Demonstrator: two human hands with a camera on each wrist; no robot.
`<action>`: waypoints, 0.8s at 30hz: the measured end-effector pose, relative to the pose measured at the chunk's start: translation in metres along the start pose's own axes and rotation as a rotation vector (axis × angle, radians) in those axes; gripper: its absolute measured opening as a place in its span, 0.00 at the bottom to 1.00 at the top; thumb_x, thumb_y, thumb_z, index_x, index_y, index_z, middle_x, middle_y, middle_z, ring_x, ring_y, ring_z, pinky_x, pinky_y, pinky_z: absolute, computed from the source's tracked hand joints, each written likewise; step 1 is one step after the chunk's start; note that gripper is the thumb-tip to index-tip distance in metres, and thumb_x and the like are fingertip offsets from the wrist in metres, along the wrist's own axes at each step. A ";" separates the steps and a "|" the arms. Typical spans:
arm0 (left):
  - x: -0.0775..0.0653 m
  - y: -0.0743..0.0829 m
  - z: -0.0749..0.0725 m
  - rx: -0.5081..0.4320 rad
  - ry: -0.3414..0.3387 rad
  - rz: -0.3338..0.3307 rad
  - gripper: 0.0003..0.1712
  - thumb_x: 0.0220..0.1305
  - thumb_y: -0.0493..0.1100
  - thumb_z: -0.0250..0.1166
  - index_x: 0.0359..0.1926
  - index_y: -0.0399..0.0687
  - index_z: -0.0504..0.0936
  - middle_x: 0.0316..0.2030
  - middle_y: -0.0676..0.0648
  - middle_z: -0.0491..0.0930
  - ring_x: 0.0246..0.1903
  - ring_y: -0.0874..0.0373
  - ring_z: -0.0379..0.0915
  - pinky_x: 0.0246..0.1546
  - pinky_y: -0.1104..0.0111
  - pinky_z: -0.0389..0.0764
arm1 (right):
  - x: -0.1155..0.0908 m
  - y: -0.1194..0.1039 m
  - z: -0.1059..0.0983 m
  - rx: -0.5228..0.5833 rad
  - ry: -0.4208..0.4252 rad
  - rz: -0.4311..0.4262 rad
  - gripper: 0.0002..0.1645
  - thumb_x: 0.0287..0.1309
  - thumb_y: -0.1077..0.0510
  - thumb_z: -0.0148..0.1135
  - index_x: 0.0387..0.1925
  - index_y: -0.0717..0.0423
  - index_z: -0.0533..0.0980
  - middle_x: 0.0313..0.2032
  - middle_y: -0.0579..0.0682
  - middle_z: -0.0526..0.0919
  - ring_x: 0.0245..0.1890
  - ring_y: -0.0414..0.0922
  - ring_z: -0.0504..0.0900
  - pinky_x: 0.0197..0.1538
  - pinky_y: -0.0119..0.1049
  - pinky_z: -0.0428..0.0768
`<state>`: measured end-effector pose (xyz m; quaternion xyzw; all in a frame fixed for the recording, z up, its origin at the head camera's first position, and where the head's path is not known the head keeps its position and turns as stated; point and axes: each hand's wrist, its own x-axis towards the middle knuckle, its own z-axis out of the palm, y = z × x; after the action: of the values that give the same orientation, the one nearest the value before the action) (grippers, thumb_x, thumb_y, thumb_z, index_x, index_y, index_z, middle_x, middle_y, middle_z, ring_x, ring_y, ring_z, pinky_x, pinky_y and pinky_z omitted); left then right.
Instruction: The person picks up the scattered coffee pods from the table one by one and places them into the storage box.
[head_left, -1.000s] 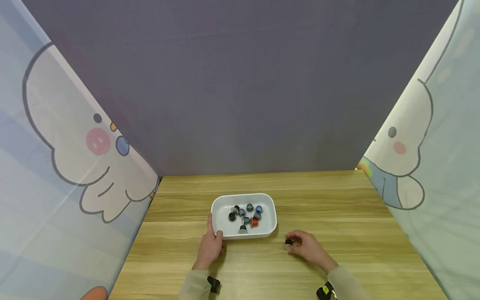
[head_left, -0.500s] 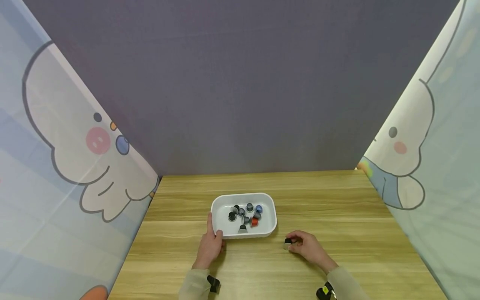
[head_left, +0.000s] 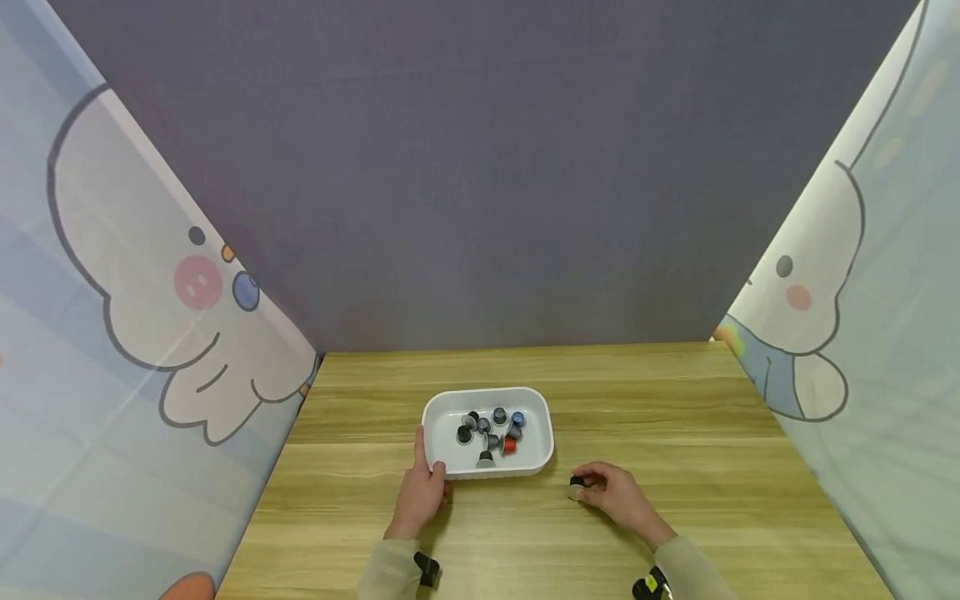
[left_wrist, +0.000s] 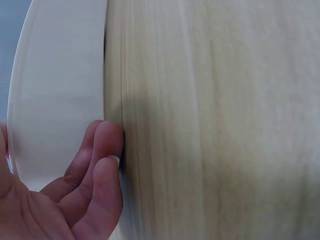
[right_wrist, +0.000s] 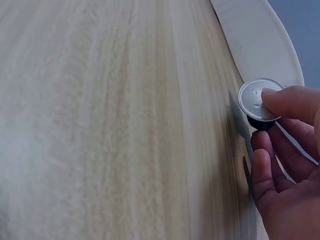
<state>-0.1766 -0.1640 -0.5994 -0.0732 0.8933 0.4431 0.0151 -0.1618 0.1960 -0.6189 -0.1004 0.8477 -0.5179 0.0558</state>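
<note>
A white plastic tray (head_left: 534, 454) sits mid-table with several coffee capsules in it, among them a red capsule (head_left: 510, 446), a blue capsule (head_left: 518, 418) and a black capsule (head_left: 464, 433). My left hand (head_left: 418, 500) grips its near left corner, thumb at the rim and index finger stretched along the left side. In the left wrist view the other fingers (left_wrist: 107, 142) lie against the tray's outer wall. Right of the tray, my right hand (head_left: 618, 498) pinches a black coffee capsule (right_wrist: 252, 100), thumb on its silver foil lid and fingertips at the dark body.
The wooden table (head_left: 637, 400) runs back to a dark grey panel (head_left: 480, 208). Printed cartoon curtains (head_left: 112, 375) stand along both sides. A black wrist device (head_left: 427, 569) is strapped at the left sleeve, with another device (head_left: 649, 583) at the right.
Both hands and the tray have stayed in place. The capsule in my right hand has tilted slightly, with more of its foil lid showing.
</note>
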 end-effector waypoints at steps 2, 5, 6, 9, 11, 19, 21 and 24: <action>0.000 0.000 0.000 0.000 -0.001 0.001 0.43 0.71 0.41 0.49 0.80 0.49 0.39 0.16 0.49 0.77 0.12 0.57 0.72 0.19 0.64 0.70 | 0.001 0.000 -0.001 -0.002 0.010 -0.009 0.17 0.53 0.63 0.73 0.46 0.61 0.82 0.41 0.52 0.84 0.38 0.41 0.80 0.38 0.32 0.80; 0.001 0.000 0.000 -0.006 -0.008 -0.012 0.43 0.71 0.42 0.49 0.80 0.51 0.38 0.16 0.50 0.76 0.13 0.57 0.72 0.20 0.64 0.70 | 0.002 -0.001 -0.003 -0.014 0.025 -0.038 0.17 0.53 0.62 0.73 0.46 0.62 0.82 0.41 0.52 0.84 0.37 0.41 0.80 0.38 0.32 0.80; 0.001 0.000 0.000 -0.006 -0.010 -0.010 0.44 0.71 0.41 0.49 0.80 0.51 0.37 0.16 0.50 0.76 0.13 0.57 0.72 0.20 0.63 0.70 | 0.003 -0.002 -0.004 -0.020 0.033 -0.048 0.17 0.53 0.62 0.73 0.46 0.62 0.82 0.40 0.52 0.84 0.37 0.41 0.81 0.38 0.33 0.80; 0.002 -0.001 0.000 -0.012 -0.015 -0.008 0.44 0.71 0.41 0.49 0.80 0.51 0.37 0.17 0.49 0.76 0.13 0.56 0.72 0.20 0.63 0.71 | 0.005 -0.006 -0.008 -0.036 0.053 -0.072 0.17 0.53 0.62 0.73 0.46 0.61 0.82 0.40 0.52 0.85 0.38 0.43 0.81 0.38 0.34 0.80; 0.002 -0.002 0.000 -0.015 -0.017 -0.011 0.44 0.71 0.42 0.48 0.80 0.52 0.36 0.17 0.49 0.76 0.13 0.56 0.72 0.20 0.63 0.71 | 0.007 -0.009 -0.010 -0.052 0.061 -0.080 0.17 0.54 0.61 0.73 0.46 0.60 0.82 0.41 0.51 0.85 0.39 0.43 0.82 0.39 0.34 0.80; 0.002 -0.005 0.000 -0.024 -0.017 -0.010 0.44 0.71 0.42 0.48 0.80 0.55 0.35 0.16 0.49 0.76 0.12 0.56 0.72 0.20 0.63 0.71 | 0.019 -0.025 -0.019 -0.062 0.054 -0.099 0.17 0.54 0.63 0.72 0.47 0.61 0.82 0.40 0.48 0.84 0.39 0.44 0.81 0.39 0.35 0.80; 0.002 -0.005 0.000 -0.023 -0.016 -0.010 0.44 0.71 0.42 0.48 0.80 0.55 0.35 0.16 0.50 0.76 0.12 0.56 0.72 0.20 0.63 0.70 | 0.021 -0.030 -0.020 -0.069 0.046 -0.112 0.18 0.54 0.62 0.72 0.47 0.62 0.82 0.41 0.49 0.84 0.40 0.45 0.81 0.39 0.35 0.80; 0.001 -0.005 0.001 -0.022 -0.016 -0.007 0.44 0.71 0.42 0.48 0.80 0.55 0.35 0.16 0.49 0.76 0.12 0.56 0.72 0.19 0.63 0.70 | 0.026 -0.037 -0.021 -0.080 0.032 -0.110 0.18 0.55 0.62 0.72 0.48 0.62 0.82 0.43 0.48 0.85 0.41 0.46 0.81 0.40 0.35 0.80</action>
<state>-0.1770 -0.1666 -0.6036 -0.0730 0.8880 0.4535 0.0229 -0.1868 0.1920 -0.5757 -0.1407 0.8618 -0.4873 0.0096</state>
